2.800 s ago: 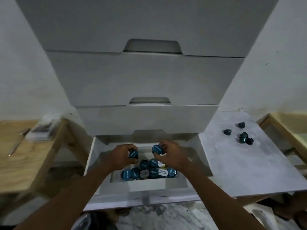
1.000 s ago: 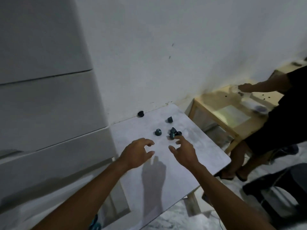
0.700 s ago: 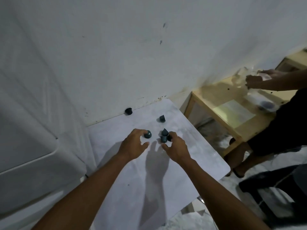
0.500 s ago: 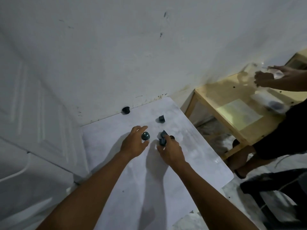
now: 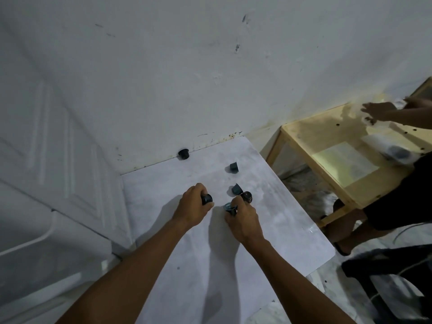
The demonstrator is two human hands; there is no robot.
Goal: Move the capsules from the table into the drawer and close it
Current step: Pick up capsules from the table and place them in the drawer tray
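Observation:
On the white table (image 5: pixel 210 265), my left hand (image 5: pixel 192 205) pinches a dark capsule (image 5: pixel 207 199) between thumb and fingers. Just to its right, my right hand (image 5: pixel 243 218) grips a teal capsule (image 5: pixel 229 208) by its body. Loose capsules lie beyond my fingers: one teal capsule (image 5: pixel 236 189), a dark one (image 5: pixel 246 196) beside my right fingertips, another (image 5: pixel 233 166) farther back, and a black one (image 5: pixel 184 154) against the wall. The drawer is out of view.
A white drawer cabinet (image 5: pixel 46 183) stands at the left, touching the table. At the right is a wooden table (image 5: pixel 327 141) where another person (image 5: pixel 397 195) handles a plastic bag. A dark stool (image 5: pixel 385 277) sits on the floor at lower right.
My hands left the drawer and reached across the table to the capsules. Over the last half second each hand has closed on a capsule and lifted it slightly.

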